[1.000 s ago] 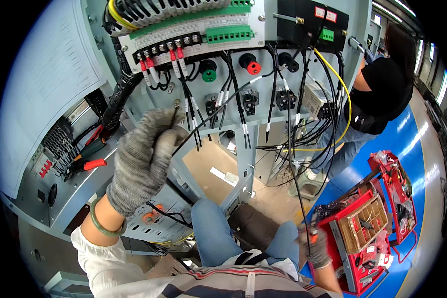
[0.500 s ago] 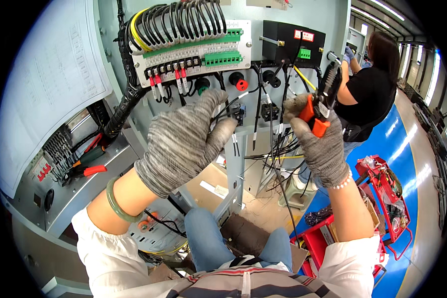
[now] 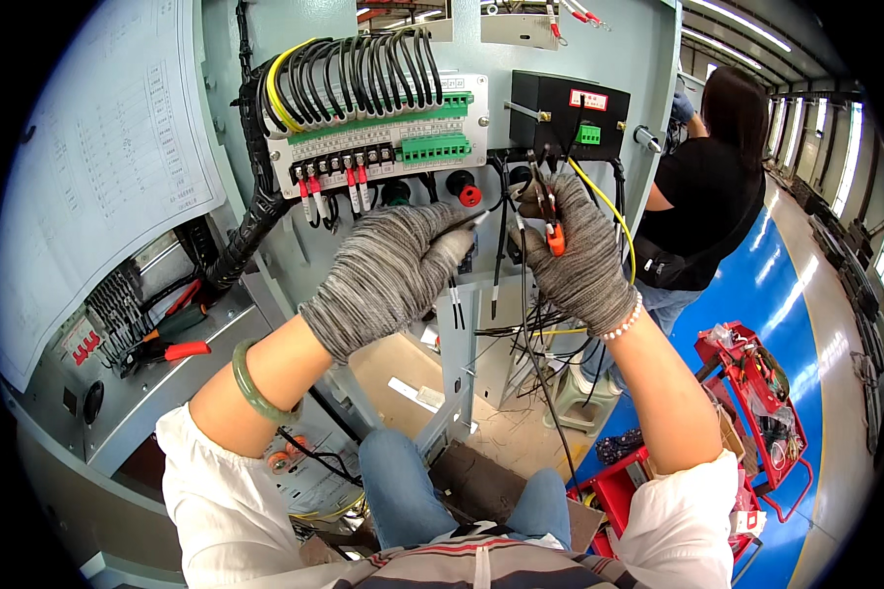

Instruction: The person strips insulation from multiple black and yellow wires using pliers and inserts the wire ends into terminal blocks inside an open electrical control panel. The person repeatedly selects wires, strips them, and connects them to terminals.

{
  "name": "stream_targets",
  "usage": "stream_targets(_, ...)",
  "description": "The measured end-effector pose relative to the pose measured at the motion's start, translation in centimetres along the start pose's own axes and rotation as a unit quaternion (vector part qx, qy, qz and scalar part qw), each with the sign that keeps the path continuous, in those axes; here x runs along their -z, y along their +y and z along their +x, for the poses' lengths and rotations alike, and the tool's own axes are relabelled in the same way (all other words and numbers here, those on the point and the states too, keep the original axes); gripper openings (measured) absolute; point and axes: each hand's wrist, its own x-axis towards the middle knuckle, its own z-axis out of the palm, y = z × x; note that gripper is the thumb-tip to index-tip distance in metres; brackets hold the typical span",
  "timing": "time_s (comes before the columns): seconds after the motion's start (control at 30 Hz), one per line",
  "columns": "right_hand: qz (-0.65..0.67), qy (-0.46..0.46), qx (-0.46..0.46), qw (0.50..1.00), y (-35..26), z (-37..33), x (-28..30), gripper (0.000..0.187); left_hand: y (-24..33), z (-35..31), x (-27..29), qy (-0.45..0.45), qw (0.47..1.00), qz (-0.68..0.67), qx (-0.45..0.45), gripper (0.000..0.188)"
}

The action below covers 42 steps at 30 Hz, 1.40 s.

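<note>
My left hand (image 3: 383, 270), in a grey knit glove, pinches a black wire (image 3: 496, 208) with a pale sleeve below the terminal board. My right hand (image 3: 584, 265), gloved alike, is closed round orange-handled pliers (image 3: 556, 239). Their dark jaws point up among the hanging wires, just right of the pinched one; whether they touch a wire I cannot tell. Behind my hands are a red round socket (image 3: 469, 194) and a dark green one (image 3: 396, 193), partly hidden. Above them sits the terminal board (image 3: 383, 137) with green and black terminal blocks.
A black box (image 3: 555, 113) with a green connector is fixed right of the board. Wiring drawings (image 3: 118, 147) hang at left, above red-handled tools (image 3: 172, 350). A co-worker (image 3: 707, 187) stands at right, beyond a red tool cart (image 3: 766, 393). Loose wires dangle below my hands.
My right hand has moved left and up toward the hanging wires, and the pliers' spread handles have come closer together. The left hand has shifted slightly right, with a wire now visible at its fingertips.
</note>
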Motion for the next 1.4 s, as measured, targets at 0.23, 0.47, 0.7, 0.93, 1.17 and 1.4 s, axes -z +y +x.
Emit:
stream_targets(0.23, 0.080, 0.078, 0.049, 0.993, 1.1, 0.4, -0.7, 0.036, -0.1, 0.7, -2.6, 0.059, 0.979, -0.194, -0.023, 0.029)
stream_targets(0.47, -0.022, 0.037, 0.035, 0.998, -0.8, 0.6, 0.7, 0.050, 0.8, 2.9, -3.7, 0.104, 0.978, -0.178, -0.018, 0.025)
stream_targets(0.7, 0.048, 0.054, 0.042, 0.996, -1.1, -1.1, 1.5, 0.043, 1.4, 3.3, -3.5, 0.103, 0.978, -0.178, -0.027, 0.022)
stream_targets(0.93, 0.104, 0.072, 0.047, 0.991, -2.8, -0.2, 2.6, 0.045, 1.1, 3.4, -3.6, 0.099, 0.976, -0.187, -0.057, 0.019)
stream_targets(1.17, 0.193, -0.050, -0.003, 0.980, -2.5, 2.0, 3.7, 0.038, 0.5, 3.5, -3.7, 0.112, 0.976, -0.170, -0.077, 0.029)
stream_targets(1.4, 0.283, -0.012, 0.005, 0.959, -2.6, 1.7, 3.3, 0.030, 1.5, 3.6, -4.0, 0.102, 0.992, -0.078, 0.010, 0.029)
